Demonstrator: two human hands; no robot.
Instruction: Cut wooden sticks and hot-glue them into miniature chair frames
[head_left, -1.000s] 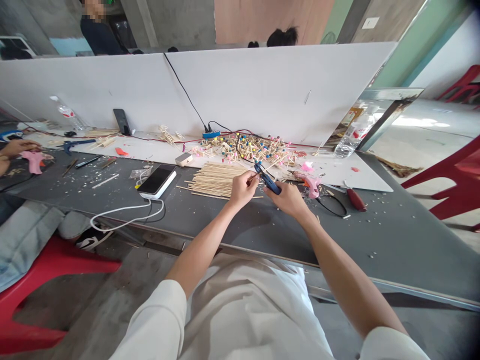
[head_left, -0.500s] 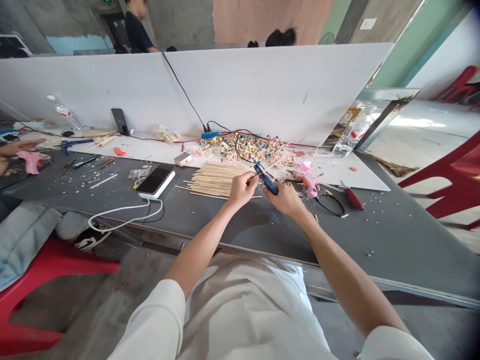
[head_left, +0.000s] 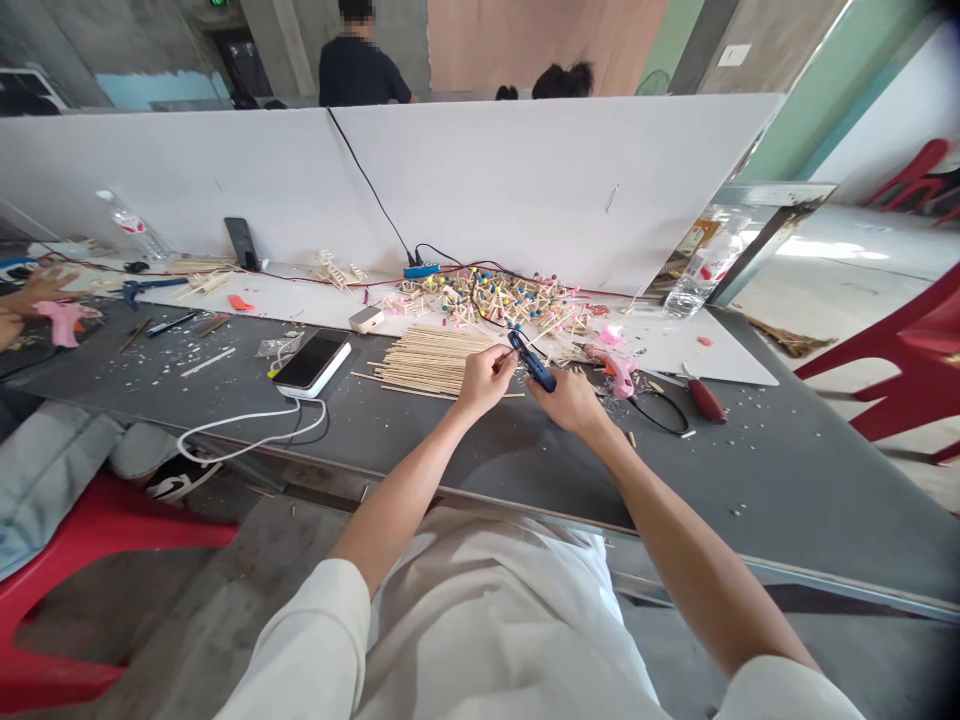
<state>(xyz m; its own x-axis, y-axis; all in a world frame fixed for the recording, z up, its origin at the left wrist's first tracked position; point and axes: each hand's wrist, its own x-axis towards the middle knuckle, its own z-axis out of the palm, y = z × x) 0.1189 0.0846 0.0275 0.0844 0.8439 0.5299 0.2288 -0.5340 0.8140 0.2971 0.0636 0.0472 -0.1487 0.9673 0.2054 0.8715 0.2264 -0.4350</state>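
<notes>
My right hand (head_left: 574, 400) is closed around a dark blue hand tool (head_left: 532, 362) that looks like pliers or cutters, its head pointing up and to the left. Close beside that head, my left hand (head_left: 487, 378) is closed in a pinch. What it pinches is too small to make out; a thin wooden stick (head_left: 556, 322) shows just beyond the tool. Behind and left of my left hand lies a flat bundle of thin wooden sticks (head_left: 427, 358). A heap of short sticks with coloured ball ends (head_left: 510, 297) spreads beyond both hands.
To the right are a pink glue gun (head_left: 619, 372) and a red-handled tool (head_left: 706, 400). A phone on a white block (head_left: 313, 360) with a looped cable lies left. A white panel (head_left: 487, 190) stands behind. A co-worker's hand (head_left: 37, 290) is at far left near another glue gun (head_left: 61, 322).
My hands and the tool stay almost in place. The person behind the panel has moved right. The co-worker's hand at far left has shifted slightly.
</notes>
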